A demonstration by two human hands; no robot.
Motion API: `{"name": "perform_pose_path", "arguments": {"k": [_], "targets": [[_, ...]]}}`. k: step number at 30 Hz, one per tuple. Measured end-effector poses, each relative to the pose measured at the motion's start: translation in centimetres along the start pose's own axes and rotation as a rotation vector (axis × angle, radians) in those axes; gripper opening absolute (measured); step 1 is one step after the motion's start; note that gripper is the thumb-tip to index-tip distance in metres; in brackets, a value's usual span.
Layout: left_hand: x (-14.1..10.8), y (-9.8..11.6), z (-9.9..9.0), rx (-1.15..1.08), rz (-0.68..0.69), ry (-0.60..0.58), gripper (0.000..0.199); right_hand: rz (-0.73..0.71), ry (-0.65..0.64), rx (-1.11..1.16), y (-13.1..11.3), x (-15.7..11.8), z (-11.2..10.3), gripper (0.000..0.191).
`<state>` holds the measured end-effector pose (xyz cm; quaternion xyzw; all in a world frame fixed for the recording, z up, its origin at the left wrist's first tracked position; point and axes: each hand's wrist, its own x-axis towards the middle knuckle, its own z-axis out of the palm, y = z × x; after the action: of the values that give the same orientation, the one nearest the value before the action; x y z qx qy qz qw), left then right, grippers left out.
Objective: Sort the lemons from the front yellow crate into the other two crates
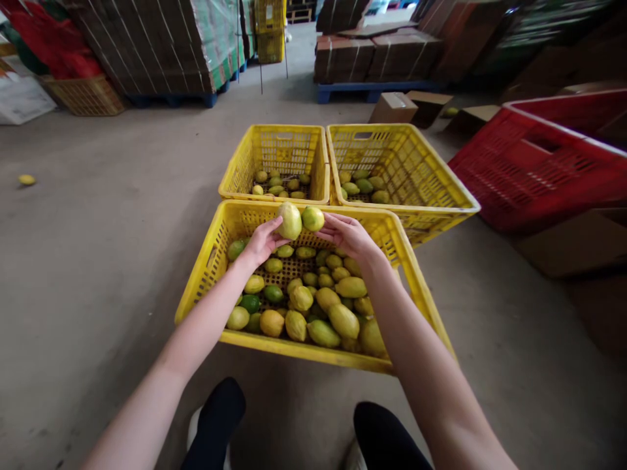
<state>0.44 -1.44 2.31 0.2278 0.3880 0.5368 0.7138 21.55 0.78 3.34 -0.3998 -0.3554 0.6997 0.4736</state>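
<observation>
My left hand (264,241) grips a large pale yellow-green lemon (290,221) above the far side of the near yellow crate (304,358). Close beside it, my right hand (345,234) holds a smaller, greener lemon (313,219) at its fingertips. The two fruits are side by side, nearly touching. Below my hands, the near crate holds many loose lemons (327,299), from dark green to yellow, heaped thicker on the right. Part of the heap is hidden behind my right forearm.
Behind stand two more yellow crates, left (225,183) and right (431,170), each with some lemons. A red crate (543,156) and cardboard boxes (393,108) are at the right. One lemon (27,179) lies on the floor at left. Pallets of wrapped boxes (147,46) stand farther back.
</observation>
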Motion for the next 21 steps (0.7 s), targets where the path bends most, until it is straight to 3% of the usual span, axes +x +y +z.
{"name": "perform_pose_path", "arguments": {"k": [8,14,21], "targets": [[-0.43,0.00,0.34,0.093,-0.039,-0.016,0.018,-0.022,-0.141,-0.083,-0.57,-0.63,0.86,0.042],[-0.40,0.12,0.13,-0.016,0.005,-0.046,0.014,-0.038,-0.186,-0.101,-0.27,-0.64,0.46,0.042],[-0.57,0.16,0.34,-0.139,-0.029,-0.076,0.025,-0.041,-0.226,-0.065,-0.34,-0.87,0.61,0.045]]}}
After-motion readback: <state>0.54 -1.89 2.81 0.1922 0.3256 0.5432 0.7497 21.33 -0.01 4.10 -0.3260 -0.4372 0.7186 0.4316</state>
